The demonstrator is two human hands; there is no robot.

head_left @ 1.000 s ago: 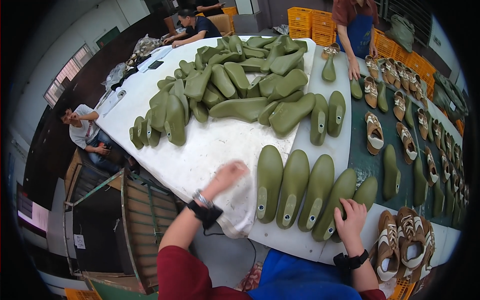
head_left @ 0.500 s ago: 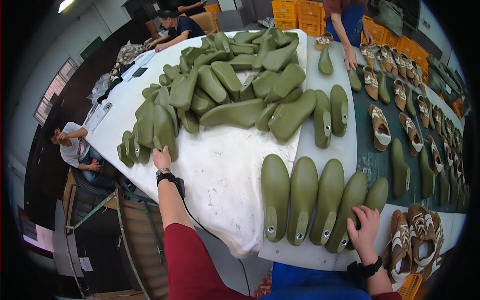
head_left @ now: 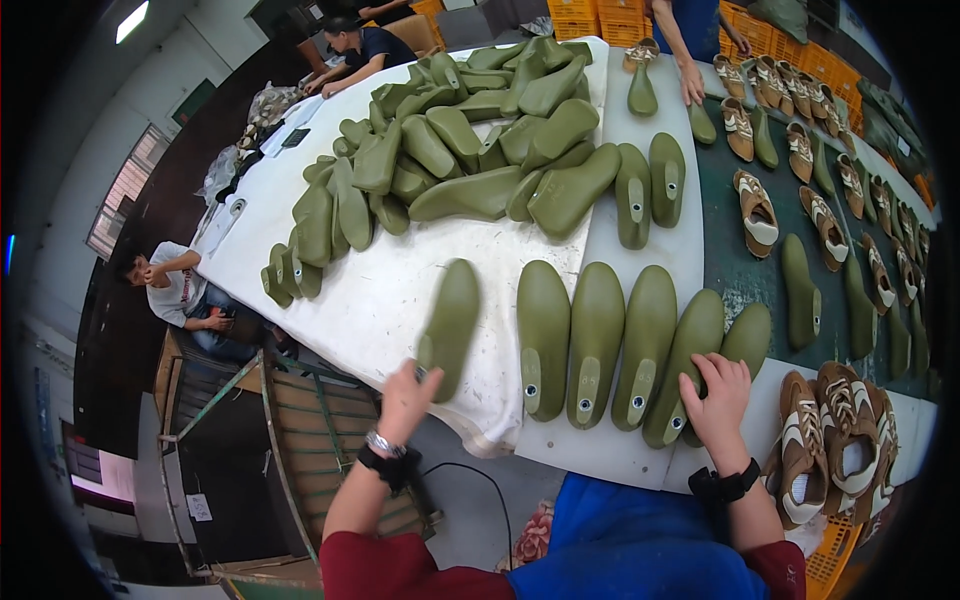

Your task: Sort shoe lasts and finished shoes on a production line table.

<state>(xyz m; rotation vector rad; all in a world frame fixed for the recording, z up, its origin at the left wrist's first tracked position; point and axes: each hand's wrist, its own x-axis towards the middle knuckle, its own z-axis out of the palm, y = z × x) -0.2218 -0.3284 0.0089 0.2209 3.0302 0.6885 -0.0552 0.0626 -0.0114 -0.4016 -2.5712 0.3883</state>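
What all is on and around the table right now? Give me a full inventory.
row of shoe lasts: five, olive green, side by side at the near table edge
single last: one, olive green, left of the row, held at its heel end
heap of lasts: many, olive green, far left part of the table
white table cover: one, white, under the lasts
shoes: many, brown and white, near right corner and along the dark green strip on the right
crates: several, orange, far end
other people: at least three, seated left and at the far end
left hand: grips the single last
right hand: rests on the row's right end
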